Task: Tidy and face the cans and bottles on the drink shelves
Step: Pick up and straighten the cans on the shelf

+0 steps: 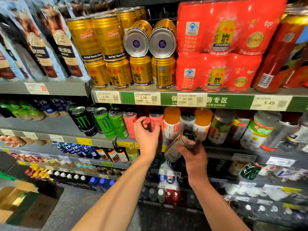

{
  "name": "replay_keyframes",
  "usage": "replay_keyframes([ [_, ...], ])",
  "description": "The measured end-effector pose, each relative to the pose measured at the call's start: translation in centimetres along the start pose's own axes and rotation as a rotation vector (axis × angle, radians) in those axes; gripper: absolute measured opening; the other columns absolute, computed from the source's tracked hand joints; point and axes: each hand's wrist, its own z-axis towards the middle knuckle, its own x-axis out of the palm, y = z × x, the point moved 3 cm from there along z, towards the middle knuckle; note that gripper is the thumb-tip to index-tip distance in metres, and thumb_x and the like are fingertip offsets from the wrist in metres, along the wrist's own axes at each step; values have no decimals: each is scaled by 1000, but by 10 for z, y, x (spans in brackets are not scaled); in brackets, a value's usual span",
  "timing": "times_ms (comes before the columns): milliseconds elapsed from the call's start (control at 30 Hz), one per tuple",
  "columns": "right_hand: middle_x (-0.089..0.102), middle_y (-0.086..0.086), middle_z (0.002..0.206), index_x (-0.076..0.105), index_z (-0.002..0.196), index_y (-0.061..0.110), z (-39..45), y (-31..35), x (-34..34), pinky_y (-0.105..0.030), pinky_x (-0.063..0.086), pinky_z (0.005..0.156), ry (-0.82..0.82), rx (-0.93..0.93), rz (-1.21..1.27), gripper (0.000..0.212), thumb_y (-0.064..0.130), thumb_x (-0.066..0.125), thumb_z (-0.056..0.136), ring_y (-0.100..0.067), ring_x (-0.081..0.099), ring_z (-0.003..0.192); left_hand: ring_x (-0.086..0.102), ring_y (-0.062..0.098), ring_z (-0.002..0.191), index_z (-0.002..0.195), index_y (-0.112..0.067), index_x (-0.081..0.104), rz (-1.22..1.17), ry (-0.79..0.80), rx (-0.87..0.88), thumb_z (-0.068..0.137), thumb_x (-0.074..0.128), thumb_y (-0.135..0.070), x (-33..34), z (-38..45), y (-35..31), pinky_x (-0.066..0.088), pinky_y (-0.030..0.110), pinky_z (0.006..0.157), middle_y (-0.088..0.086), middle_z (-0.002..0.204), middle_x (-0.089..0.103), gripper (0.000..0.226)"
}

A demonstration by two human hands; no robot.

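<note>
Gripping a white can (180, 144), right hand (193, 157); left hand (146, 132) open at shelf (100, 141) of drinks.

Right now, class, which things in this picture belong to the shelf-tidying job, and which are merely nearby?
In the job:
- left hand, reaching to the pink can
- right hand, its grip round the tilted white can
- green cans and the black can alongside

Merely nearby:
- cardboard box on the floor
- price tags
- snack bags, upper left
</note>
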Motion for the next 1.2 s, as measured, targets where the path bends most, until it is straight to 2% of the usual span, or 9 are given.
replay_keyframes([
  [100,74,3,107,65,117,12,-3,2,-5,-13,52,75,-9,9,-4,40,4,79,80,-3,70,92,57,20,115,129,-13,53,34,177,-105,71,87,-29,17,5,8,46,37,105,6,124,60,69],
  [167,74,2,108,65,118,12,-5,4,-9,-13,52,76,-10,4,-2,42,5,80,79,-5,70,94,60,23,115,130,-17,52,70,215,-114,67,87,-35,22,9,16,49,44,103,6,124,63,74],
  [333,74,3,107,65,118,14,-12,8,-14,-13,52,78,-7,-14,-18,42,4,79,79,-5,70,96,61,20,93,124,-12,58,67,200,-107,72,89,-24,20,10,11,48,23,83,5,103,67,61],
  [467,75,5,105,66,114,18,-14,9,-12,-13,53,79,10,-33,-55,41,3,80,79,-4,70,96,62,21,104,126,-14,58,59,102,-109,73,88,-28,14,5,13,51,38,95,3,113,67,62],
  [633,74,8,108,64,119,20,-13,12,5,-14,52,86,10,-104,-137,48,11,84,76,-3,68,102,62,21,112,128,-16,57,58,5,-142,73,86,-32,1,3,22,50,43,100,2,121,65,64],
  [767,64,3,122,61,119,36,-5,11,26,-37,49,103,-58,-224,-299,57,45,86,68,-14,62,115,61,21,106,121,-19,58,17,-27,-154,70,84,-32,-5,7,24,50,45,96,-2,114,63,59],
  [833,63,2,123,61,121,33,2,9,39,-43,49,103,-59,-235,-328,60,47,85,68,-15,61,116,58,21,108,123,-17,58,17,-27,-140,70,83,-30,-7,9,26,48,46,98,-1,116,60,59],
  [1033,69,8,115,62,119,28,20,3,74,-20,50,92,-7,-220,-322,50,29,87,75,-1,64,107,59,21,107,122,-18,58,13,-4,-97,66,88,-25,-10,15,33,48,42,96,-2,115,60,64],
  [1200,65,2,121,56,127,36,37,-25,94,-43,53,94,-75,-218,-484,65,57,81,71,-16,63,114,60,20,102,120,-19,57,-7,-39,-81,67,87,-29,-15,16,37,51,37,88,0,114,63,61],
])
